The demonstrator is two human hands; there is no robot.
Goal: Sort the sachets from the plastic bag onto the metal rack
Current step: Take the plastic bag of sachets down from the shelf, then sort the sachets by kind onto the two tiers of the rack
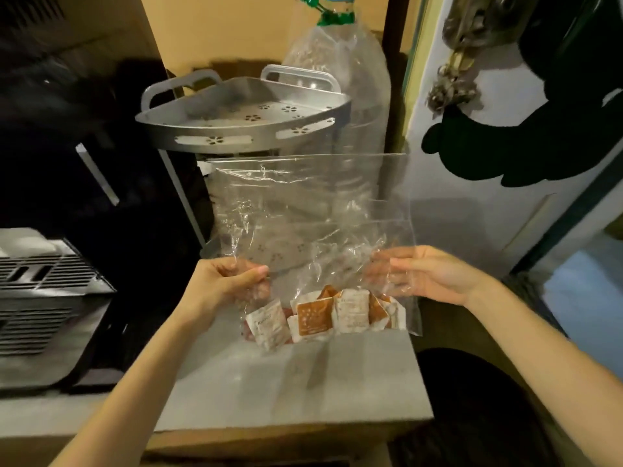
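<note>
A clear zip plastic bag (303, 210) stands upright in front of me, its bottom resting on a grey counter (296, 382). Several white and brown sachets (323, 318) lie bunched at the bag's bottom. My left hand (222, 291) pinches the bag's left side. On the right side, my right hand (428, 274) holds the bag with its fingers spread against the plastic. Behind the bag stands the grey metal rack (242, 129), a corner shelf with flower-shaped holes; its top tier holds nothing that I can see. A lower tier shows dimly through the bag.
A large clear water bottle (347, 82) with a green neck stands right behind the rack. A dark appliance (84, 163) fills the left, with a slotted black tray (43, 291) below it. A white door (472, 163) with dark hanging items is on the right.
</note>
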